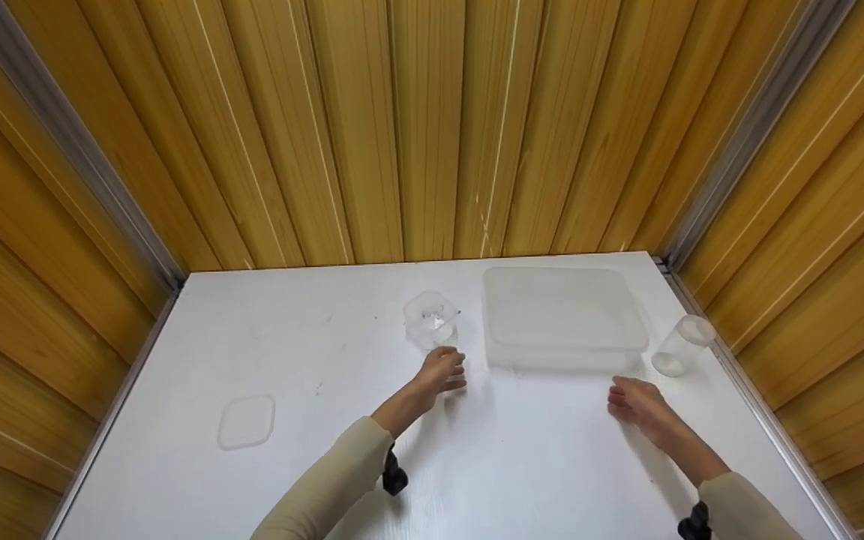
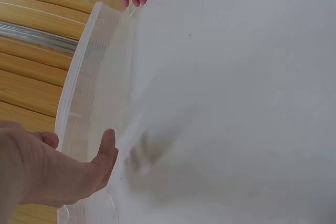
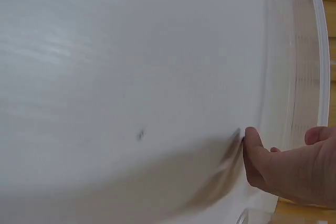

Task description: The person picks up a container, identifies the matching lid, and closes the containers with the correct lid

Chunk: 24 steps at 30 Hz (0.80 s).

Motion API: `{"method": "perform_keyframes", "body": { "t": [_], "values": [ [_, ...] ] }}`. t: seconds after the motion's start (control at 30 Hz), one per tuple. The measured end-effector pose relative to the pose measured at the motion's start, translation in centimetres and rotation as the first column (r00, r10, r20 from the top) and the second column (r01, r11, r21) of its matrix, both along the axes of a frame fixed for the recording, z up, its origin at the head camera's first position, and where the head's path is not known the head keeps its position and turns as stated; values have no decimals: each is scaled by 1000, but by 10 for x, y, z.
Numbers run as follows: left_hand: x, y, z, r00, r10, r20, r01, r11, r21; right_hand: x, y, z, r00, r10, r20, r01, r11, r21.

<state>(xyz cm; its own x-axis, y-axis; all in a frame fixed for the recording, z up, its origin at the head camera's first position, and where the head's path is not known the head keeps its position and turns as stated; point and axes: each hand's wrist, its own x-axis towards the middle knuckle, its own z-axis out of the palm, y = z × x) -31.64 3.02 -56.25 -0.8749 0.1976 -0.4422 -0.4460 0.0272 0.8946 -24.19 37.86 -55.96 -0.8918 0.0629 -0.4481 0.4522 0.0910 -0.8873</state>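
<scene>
A large translucent plastic box [image 1: 567, 358] stands toward the back right of the white table. My left hand [image 1: 441, 373] is off the box's front left corner, fingers relaxed and holding nothing. Just behind that hand sits a small clear faceted bowl [image 1: 430, 319]. My right hand [image 1: 638, 403] is in front of the box's front right corner, its fingers loosely bent and nothing in them. A clear cylindrical jar [image 1: 682, 346] stands to the right of the box. In the left wrist view, the box wall [image 2: 100, 61] runs beyond the left hand [image 2: 79, 174].
A thin translucent square lid [image 1: 246, 422] lies flat on the left of the white table [image 1: 312, 322]. Yellow wood-patterned walls [image 1: 432, 135] enclose the back and both sides. Metal edging [image 1: 762, 405] runs along the right side of the table.
</scene>
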Motion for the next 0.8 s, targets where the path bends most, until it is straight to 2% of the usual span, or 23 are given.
{"method": "perform_keyframes", "body": {
  "t": [0.1, 0.17, 0.27, 0.37, 0.4, 0.47, 0.57, 0.67, 0.8],
  "values": [
    [2, -16, -3, 999, 50, 4, -50, 998, -24, -2, -29, -2, 995, 86, -56, -91, 991, -98],
    [2, -24, -4, 995, 95, 9, -95, 995, -35, -7, -52, -1, 982, 166, -93, -177, 976, -125],
    [-2, -30, -5, 988, 156, 0, -156, 987, -42, -19, -94, 0, 943, 294, -159, -307, 949, -70],
    [-8, -32, -5, 978, 207, -14, -207, 977, -55, -35, -139, 0, 901, 370, -225, -366, 929, 62],
    [-11, -31, -6, 975, 223, -19, -223, 973, -60, -42, -154, 0, 897, 371, -241, -362, 928, 83],
    [-16, -31, -6, 968, 250, -25, -251, 965, -72, -56, -182, -2, 902, 343, -260, -327, 939, 105],
    [-21, -28, -6, 963, 267, -36, -269, 960, -80, -75, -214, -6, 928, 253, -273, -231, 967, 110],
    [-24, -24, -6, 965, 247, -88, -256, 960, -110, -91, -229, -7, 947, 149, -284, -116, 985, 131],
    [-25, -16, -4, 964, 188, -189, -219, 963, -158, -108, -229, -4, 965, 25, -262, 10, 991, 131]
  ]
}}
